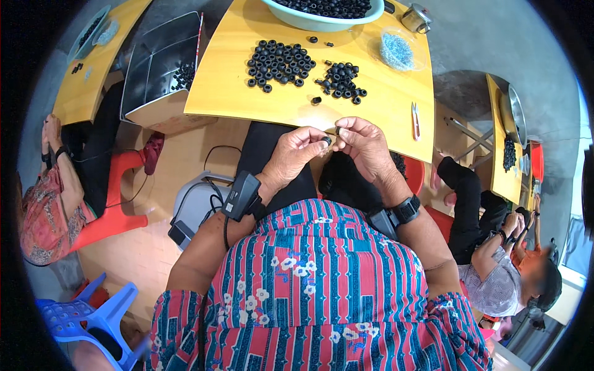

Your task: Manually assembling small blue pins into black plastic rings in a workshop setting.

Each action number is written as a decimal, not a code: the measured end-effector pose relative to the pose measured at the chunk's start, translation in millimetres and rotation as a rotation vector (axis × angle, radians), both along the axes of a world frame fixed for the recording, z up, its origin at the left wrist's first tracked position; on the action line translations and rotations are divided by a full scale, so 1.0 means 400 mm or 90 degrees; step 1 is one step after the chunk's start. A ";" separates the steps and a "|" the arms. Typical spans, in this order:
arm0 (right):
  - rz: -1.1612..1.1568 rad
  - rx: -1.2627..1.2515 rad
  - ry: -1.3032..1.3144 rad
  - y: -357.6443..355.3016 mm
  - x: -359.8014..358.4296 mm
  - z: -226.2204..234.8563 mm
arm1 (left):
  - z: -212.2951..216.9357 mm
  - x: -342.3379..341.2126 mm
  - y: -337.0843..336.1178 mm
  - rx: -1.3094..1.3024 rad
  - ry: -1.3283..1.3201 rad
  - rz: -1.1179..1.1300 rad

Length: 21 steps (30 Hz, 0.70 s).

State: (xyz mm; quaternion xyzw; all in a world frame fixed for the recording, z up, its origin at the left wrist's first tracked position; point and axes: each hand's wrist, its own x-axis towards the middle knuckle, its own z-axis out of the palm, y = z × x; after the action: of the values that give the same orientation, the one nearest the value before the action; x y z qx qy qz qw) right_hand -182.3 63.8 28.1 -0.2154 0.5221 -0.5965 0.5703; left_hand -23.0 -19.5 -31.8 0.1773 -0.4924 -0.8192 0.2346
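My left hand (292, 156) pinches a small black ring-shaped part (326, 141) between thumb and fingertips. Close beside it, my right hand (366, 147) is closed in a pinch, with a small dark piece (338, 130) at its fingertips, too small to name. Both hands are held just off the near edge of the yellow table (235, 99). Beyond them lie a larger pile of black ring-shaped parts (281, 62) and a smaller pile of black parts (341, 80). One loose black part (316, 100) sits nearest my hands.
At the far edge stands a pale green basin (328, 23) full of black parts. A clear bowl (396, 51) of small bluish pieces, a metal cup (417, 18) and small snips (415, 121) are on the right. A black-lined box (162, 62) stands left. People sit at tables either side.
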 end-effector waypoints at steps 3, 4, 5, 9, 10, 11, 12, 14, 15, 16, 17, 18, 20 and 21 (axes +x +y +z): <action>0.000 -0.019 -0.062 0.000 0.003 -0.008 | 0.008 0.002 0.000 0.001 0.001 -0.004; 0.001 -0.018 -0.063 0.001 0.003 -0.012 | 0.012 0.002 0.000 0.005 0.006 -0.008; 0.005 -0.031 -0.075 0.002 0.002 -0.017 | 0.013 0.002 0.001 0.009 0.011 -0.011; 0.007 -0.060 -0.087 0.003 0.001 -0.022 | 0.010 0.002 0.000 0.006 0.011 -0.005; 0.008 -0.059 -0.088 0.004 0.003 -0.020 | 0.009 0.004 0.000 0.008 0.009 -0.004; -0.002 -0.060 -0.073 0.004 0.005 -0.015 | 0.008 0.005 0.000 0.009 0.006 -0.003; -0.012 -0.061 -0.059 0.003 0.006 -0.013 | 0.006 0.004 0.000 0.010 0.006 -0.001; -0.011 -0.058 -0.046 0.006 0.003 -0.018 | 0.005 0.002 0.000 0.025 0.036 0.001; -0.012 -0.055 -0.033 0.007 0.001 -0.019 | 0.006 0.002 0.001 0.026 0.036 0.001; -0.012 -0.054 -0.033 0.008 0.000 -0.020 | 0.008 0.003 0.001 0.023 0.030 -0.002; -0.012 -0.044 -0.024 0.007 0.002 -0.016 | 0.008 0.004 0.000 0.021 0.023 -0.004; -0.013 -0.035 -0.015 0.006 0.003 -0.014 | 0.009 0.004 0.001 0.021 0.023 -0.003; -0.008 -0.030 -0.001 0.006 0.003 -0.013 | 0.012 0.004 0.002 0.032 0.018 -0.002; -0.003 -0.026 0.013 0.005 0.003 -0.013 | 0.014 0.005 0.002 0.032 0.019 -0.001</action>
State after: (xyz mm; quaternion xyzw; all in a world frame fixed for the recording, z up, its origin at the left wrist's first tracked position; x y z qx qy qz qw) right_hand -181.2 66.0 23.0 -0.2319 0.5163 -0.6061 0.5588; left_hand -20.9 -18.6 -26.1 0.1708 -0.4682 -0.8341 0.2365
